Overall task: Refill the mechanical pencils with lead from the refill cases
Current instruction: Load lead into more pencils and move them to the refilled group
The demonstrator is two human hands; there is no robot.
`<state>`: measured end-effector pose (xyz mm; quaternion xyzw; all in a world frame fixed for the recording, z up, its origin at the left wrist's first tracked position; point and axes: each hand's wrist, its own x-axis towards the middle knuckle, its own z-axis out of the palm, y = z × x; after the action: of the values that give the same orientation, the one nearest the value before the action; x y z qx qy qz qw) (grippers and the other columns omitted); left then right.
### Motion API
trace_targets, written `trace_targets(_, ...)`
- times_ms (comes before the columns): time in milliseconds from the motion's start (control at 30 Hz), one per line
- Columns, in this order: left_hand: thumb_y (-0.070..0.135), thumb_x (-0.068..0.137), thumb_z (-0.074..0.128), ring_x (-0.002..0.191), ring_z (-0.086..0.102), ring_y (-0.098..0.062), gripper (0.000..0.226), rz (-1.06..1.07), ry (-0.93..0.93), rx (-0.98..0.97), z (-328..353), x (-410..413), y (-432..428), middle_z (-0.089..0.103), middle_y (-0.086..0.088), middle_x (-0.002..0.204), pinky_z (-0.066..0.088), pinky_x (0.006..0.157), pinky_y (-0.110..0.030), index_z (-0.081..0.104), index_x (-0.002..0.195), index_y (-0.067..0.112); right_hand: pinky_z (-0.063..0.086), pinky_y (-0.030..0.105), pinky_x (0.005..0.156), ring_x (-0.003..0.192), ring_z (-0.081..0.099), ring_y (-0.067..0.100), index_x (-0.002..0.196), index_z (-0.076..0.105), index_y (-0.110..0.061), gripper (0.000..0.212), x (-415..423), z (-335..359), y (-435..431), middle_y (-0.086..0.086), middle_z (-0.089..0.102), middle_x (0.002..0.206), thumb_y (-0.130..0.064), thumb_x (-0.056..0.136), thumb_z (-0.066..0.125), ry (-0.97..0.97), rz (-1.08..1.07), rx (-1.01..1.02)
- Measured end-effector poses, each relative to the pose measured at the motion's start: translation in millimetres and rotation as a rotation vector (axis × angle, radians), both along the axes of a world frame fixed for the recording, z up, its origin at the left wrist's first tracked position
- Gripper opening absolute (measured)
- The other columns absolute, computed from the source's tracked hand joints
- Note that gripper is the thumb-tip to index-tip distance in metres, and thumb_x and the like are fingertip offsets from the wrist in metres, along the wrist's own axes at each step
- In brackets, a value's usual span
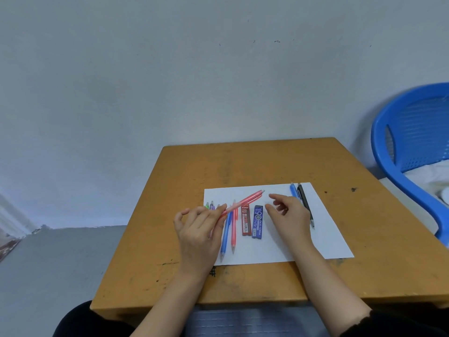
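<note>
The left hand (198,232) hovers over the 9 o'clock side of the sheet of paper (328,239), back up, its thumb and fingers pinching the lower part of a pink pencil (245,201). This pencil is lifted off the paper, its long axis slanting toward 2 o'clock, pale cap end highest and farthest from the person, lower end hidden under the fingers. The right hand (290,216) is at the sheet's centre-right and holds nothing. Its fingers are loosely spread, the forefinger stretched toward 10 o'clock, near the pencil's cap end but apart from it. Between the two hands, flat on the paper, lie a blue pencil (225,235) and a second pink pencil (233,229), side by side, tips toward 6 o'clock. Just at their 3 o'clock lie a red refill case (246,221) and a blue refill case (257,222), both lengthwise along 12–6. Beyond the right hand, at the sheet's 1 o'clock corner, a black pencil (305,205) lies with its tip toward 5 o'clock. The paper rests on an orange-brown desk (170,239).
</note>
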<state>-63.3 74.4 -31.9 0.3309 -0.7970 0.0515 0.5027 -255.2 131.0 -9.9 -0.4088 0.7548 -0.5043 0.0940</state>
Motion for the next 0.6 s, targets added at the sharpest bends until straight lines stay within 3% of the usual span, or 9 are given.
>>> trace_targets(200, 0.041, 0.099, 0.047, 0.096, 0.058, -0.007, 0.039, -0.011, -0.01, -0.014, 1, -1, 1, 0.074, 0.005, 0.092, 0.032, 0.093, -0.034, 0.072, 0.106, 0.013, 0.049, 0.011, 0.069, 0.085, 0.063, -0.006, 0.097, 0.069, -0.021, 0.015, 9, 18, 8, -0.012, 0.068, 0.093, -0.01, 0.087, 0.065, -0.341, 0.169, -0.258)
trace_targets(333, 0.041, 0.099, 0.046, 0.095, 0.058, -0.008, 0.039, -0.013, -0.02, -0.018, 2, -1, 1, 0.074, 0.005, 0.092, 0.03, 0.093, -0.033, 0.073, 0.105, 0.014, 0.047, 0.007, 0.065, 0.079, 0.063, -0.008, 0.096, 0.07, -0.009, 0.011, 9, 23, 11, -0.007, 0.069, 0.088, -0.008, 0.087, 0.064, -0.381, 0.153, -0.329)
trace_targets(600, 0.036, 0.093, 0.055, 0.097, 0.058, -0.009, 0.031, -0.026, -0.032, 0.004, 0, -1, 0, 0.073, 0.005, 0.094, 0.031, 0.093, -0.032, 0.072, 0.109, 0.015, 0.046, 0.007, 0.058, 0.071, 0.061, -0.011, 0.093, 0.068, -0.008, 0.007, 9, 23, 10, -0.008, 0.066, 0.083, -0.009, 0.088, 0.064, -0.399, 0.165, -0.3)
